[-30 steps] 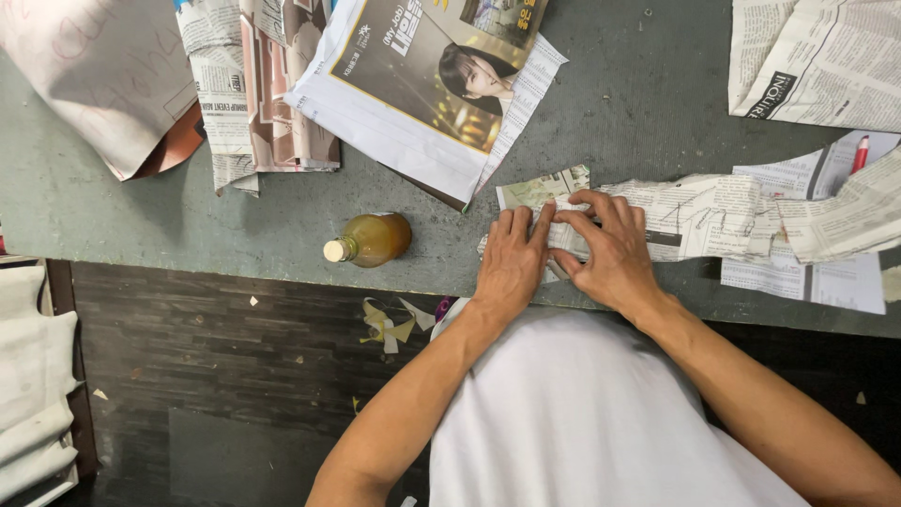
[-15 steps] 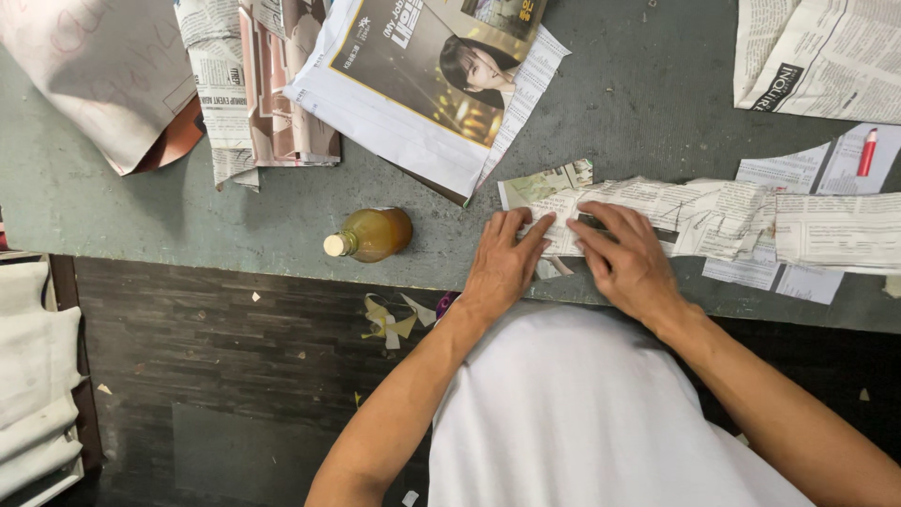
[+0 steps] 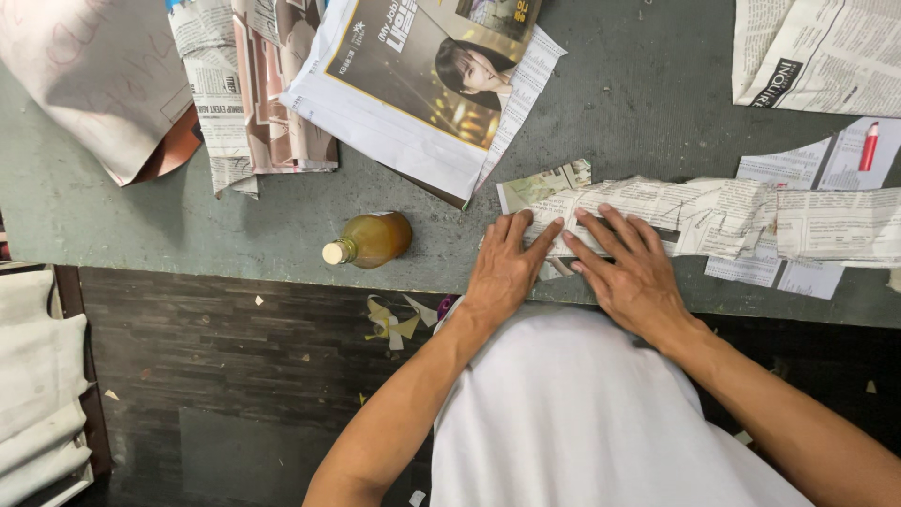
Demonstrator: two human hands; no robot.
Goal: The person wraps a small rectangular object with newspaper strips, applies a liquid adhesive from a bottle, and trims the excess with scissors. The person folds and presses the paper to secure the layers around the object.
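Note:
Both my hands lie flat on a long strip of folded newspaper [image 3: 694,211] near the front edge of the grey-green table [image 3: 282,225]. My left hand [image 3: 507,263] presses the strip's left end with its fingers together. My right hand [image 3: 629,268] rests beside it, fingers spread over the paper. Neither hand grips anything. The strip runs off to the right, crumpled in places.
A small amber bottle [image 3: 371,239] with a white cap lies on its side left of my hands. Newspapers and a magazine [image 3: 422,84] are piled at the back, more sheets [image 3: 817,56] at the right with a red marker [image 3: 869,146]. Paper scraps [image 3: 394,324] litter the dark floor.
My hands have flattened out on the paper strip and the fingers have spread. The strip looks smoother and stretches further to the right.

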